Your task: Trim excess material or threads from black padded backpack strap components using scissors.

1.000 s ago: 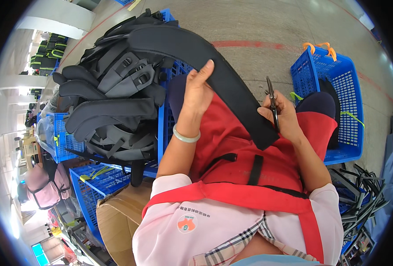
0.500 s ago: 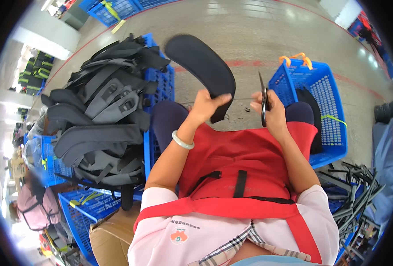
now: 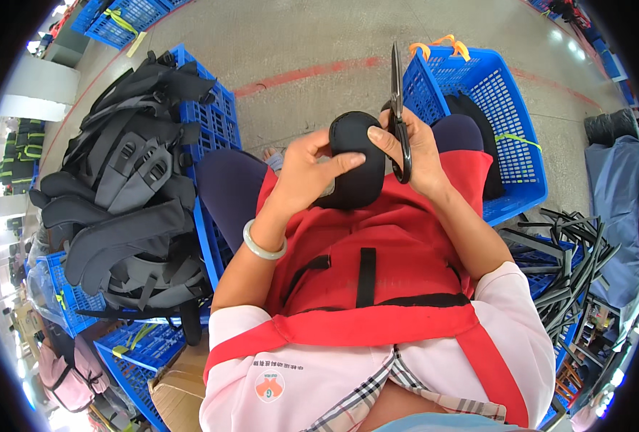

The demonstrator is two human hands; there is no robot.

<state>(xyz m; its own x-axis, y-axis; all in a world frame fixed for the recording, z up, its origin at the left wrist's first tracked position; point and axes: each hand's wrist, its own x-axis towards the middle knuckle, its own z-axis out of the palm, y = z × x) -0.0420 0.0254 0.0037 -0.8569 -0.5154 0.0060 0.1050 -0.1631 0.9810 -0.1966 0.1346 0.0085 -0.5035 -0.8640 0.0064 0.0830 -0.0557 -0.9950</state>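
A black padded strap [image 3: 357,180] with a rounded end is held up over my red apron, bent toward me. My left hand [image 3: 306,174] is closed on its left side, thumb lying across the pad. My right hand [image 3: 422,153] grips a pair of black-handled scissors [image 3: 397,83], blades pointing up and away. The thumb of that same hand presses on the strap's upper right edge. The strap's far end is hidden behind the pad and my fingers.
On my left, a blue crate [image 3: 211,122] is heaped with black and grey padded straps [image 3: 128,216]. A blue basket [image 3: 510,140] with dark pieces in it stands at my right knee. Below it lies a pile of thin dark strips [image 3: 572,259]. A cardboard box [image 3: 179,389] sits lower left.
The strap has been brought in from its outstretched position and turned, its rounded end now between my hands. My right hand has moved left with the scissors and now touches the strap.
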